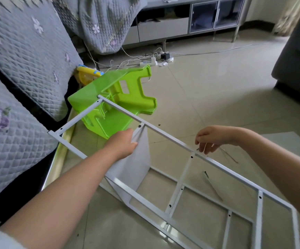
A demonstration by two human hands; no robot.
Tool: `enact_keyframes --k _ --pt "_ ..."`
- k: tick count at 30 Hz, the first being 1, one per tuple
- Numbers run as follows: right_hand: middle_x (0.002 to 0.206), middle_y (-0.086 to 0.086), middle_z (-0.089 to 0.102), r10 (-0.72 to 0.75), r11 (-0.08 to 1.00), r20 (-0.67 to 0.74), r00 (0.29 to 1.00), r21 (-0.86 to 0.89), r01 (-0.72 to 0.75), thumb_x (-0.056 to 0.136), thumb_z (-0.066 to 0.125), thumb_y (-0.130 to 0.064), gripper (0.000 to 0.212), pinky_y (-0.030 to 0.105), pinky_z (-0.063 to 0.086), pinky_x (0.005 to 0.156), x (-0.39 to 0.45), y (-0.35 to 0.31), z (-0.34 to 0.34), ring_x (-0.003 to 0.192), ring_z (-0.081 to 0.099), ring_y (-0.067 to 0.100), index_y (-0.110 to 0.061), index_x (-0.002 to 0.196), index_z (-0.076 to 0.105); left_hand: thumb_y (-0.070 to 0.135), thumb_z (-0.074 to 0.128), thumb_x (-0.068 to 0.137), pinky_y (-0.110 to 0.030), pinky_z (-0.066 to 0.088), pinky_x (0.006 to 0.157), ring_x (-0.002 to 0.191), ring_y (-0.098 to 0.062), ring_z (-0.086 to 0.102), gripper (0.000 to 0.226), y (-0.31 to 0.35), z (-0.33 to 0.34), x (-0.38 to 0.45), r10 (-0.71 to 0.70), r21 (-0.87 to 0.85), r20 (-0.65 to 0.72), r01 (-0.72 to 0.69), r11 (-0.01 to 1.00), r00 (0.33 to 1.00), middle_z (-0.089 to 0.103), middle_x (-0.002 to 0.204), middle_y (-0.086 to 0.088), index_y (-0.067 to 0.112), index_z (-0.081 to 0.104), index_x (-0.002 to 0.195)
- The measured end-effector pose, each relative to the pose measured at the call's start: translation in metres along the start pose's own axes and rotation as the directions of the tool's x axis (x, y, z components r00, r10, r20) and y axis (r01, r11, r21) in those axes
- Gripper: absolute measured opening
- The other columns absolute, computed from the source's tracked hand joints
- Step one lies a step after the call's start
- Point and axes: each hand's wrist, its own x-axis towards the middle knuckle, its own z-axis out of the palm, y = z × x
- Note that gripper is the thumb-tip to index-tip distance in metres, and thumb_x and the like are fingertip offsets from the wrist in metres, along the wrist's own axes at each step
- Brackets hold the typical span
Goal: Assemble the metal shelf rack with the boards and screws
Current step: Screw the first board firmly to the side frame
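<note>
The white metal rack frame (165,135) lies tilted across the floor, its top rail running from upper left to lower right. A white board (136,168) stands upright inside the frame, under the top rail. My left hand (122,144) grips the board's upper left edge. My right hand (212,139) hovers over the top rail near a screw hole, fingers pinched on something small and dark that I cannot identify. Thin metal rods (212,184) lie on the tiles below the frame.
A green plastic stool (116,97) lies overturned behind the frame's far end. A quilted grey sofa (20,69) borders the left. A power strip with cables (152,62) lies further back. Another white board (292,146) rests on the floor at right.
</note>
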Motion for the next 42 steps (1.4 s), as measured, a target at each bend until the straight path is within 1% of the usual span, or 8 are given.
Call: enact_keyframes --k 5,11,15,21,23,26,29,42 --pt "0.086 0.002 0.060 -0.056 0.998 0.078 0.995 -0.035 0.059 0.100 0.028 -0.032 0.027 0.026 0.049 0.069 0.001 -0.019 0.030 0.066 0.057 0.016 -0.015 0.100 0.050 0.026 0.044 0.094 -0.030 0.037 0.069 0.103 -0.033 0.055 0.024 -0.002 -0.003 -0.016 0.028 0.235 -0.048 -0.017 0.972 0.998 0.057 0.113 -0.016 0.005 0.046 0.106" --pt "0.067 0.000 0.046 -0.180 0.978 -0.127 0.975 -0.129 0.164 0.100 0.026 -0.025 0.037 0.022 0.037 0.047 0.017 -0.047 0.053 0.050 0.042 0.016 0.002 0.113 0.046 0.040 0.049 0.089 -0.029 0.042 0.073 0.101 -0.028 0.056 0.034 -0.012 -0.004 -0.042 0.090 0.212 -0.007 -0.087 0.973 0.996 0.061 0.110 -0.008 0.012 0.055 0.105" --pt "0.086 0.015 0.055 -0.192 0.963 -0.237 0.952 -0.233 0.136 0.101 0.024 -0.025 0.038 0.031 0.039 0.060 0.025 -0.059 0.060 0.076 0.055 0.030 0.002 0.113 0.049 0.054 0.042 0.086 -0.029 0.039 0.088 0.109 -0.023 0.055 0.049 -0.024 -0.007 -0.053 0.125 0.258 -0.003 -0.120 0.959 0.992 0.062 0.115 -0.001 0.016 0.057 0.113" --pt "0.067 0.007 0.047 -0.169 0.964 -0.277 0.946 -0.245 0.101 0.100 0.026 -0.027 0.036 0.027 0.038 0.048 0.026 -0.056 0.061 0.049 0.045 0.023 -0.001 0.107 0.051 0.057 0.044 0.065 -0.052 0.045 0.081 0.099 -0.035 0.062 0.058 -0.048 0.002 -0.074 0.077 0.134 -0.481 -0.013 0.991 0.873 0.067 0.103 -0.016 0.010 0.071 0.086" --pt "0.082 0.015 0.055 -0.191 0.960 -0.307 0.932 -0.258 0.112 0.100 0.027 -0.025 0.036 0.031 0.035 0.059 0.026 -0.055 0.064 0.065 0.047 0.025 0.000 0.107 0.053 0.044 0.062 0.068 -0.060 0.036 0.092 0.120 -0.046 0.046 0.057 -0.051 0.009 -0.078 -0.128 -0.041 -0.559 0.127 0.991 0.819 0.050 0.128 -0.028 0.005 0.063 0.109" --pt "0.093 0.021 0.057 -0.200 0.965 -0.350 0.915 -0.233 0.122 0.100 0.029 -0.022 0.037 0.030 0.031 0.067 0.028 -0.055 0.068 0.078 0.045 0.024 0.004 0.104 0.054 0.026 0.066 0.081 -0.043 0.022 0.109 0.140 -0.036 0.013 0.085 -0.046 0.003 -0.083 -0.513 -0.457 -0.314 0.346 0.819 0.799 0.004 0.152 -0.023 0.012 0.013 0.147" --pt "0.080 0.015 0.051 -0.203 0.964 -0.364 0.909 -0.235 0.121 0.100 0.029 -0.021 0.037 0.030 0.030 0.061 0.026 -0.058 0.068 0.074 0.045 0.025 0.005 0.102 0.055 0.018 0.058 0.087 -0.037 0.044 0.098 0.117 -0.034 0.052 0.095 -0.041 0.003 -0.081 -0.534 -0.699 -0.038 0.360 0.618 0.845 0.038 0.141 -0.017 0.019 -0.017 0.146" --pt "0.080 0.014 0.049 -0.181 0.974 -0.350 0.919 -0.196 0.117 0.100 0.029 -0.023 0.033 0.029 0.028 0.053 0.020 -0.071 0.072 0.071 0.043 0.024 -0.001 0.091 0.052 0.014 0.057 0.086 -0.035 0.047 0.082 0.110 -0.031 0.054 0.091 -0.044 0.005 -0.079 -0.534 -0.716 -0.019 0.361 0.597 0.845 0.044 0.130 -0.016 0.016 -0.011 0.147"
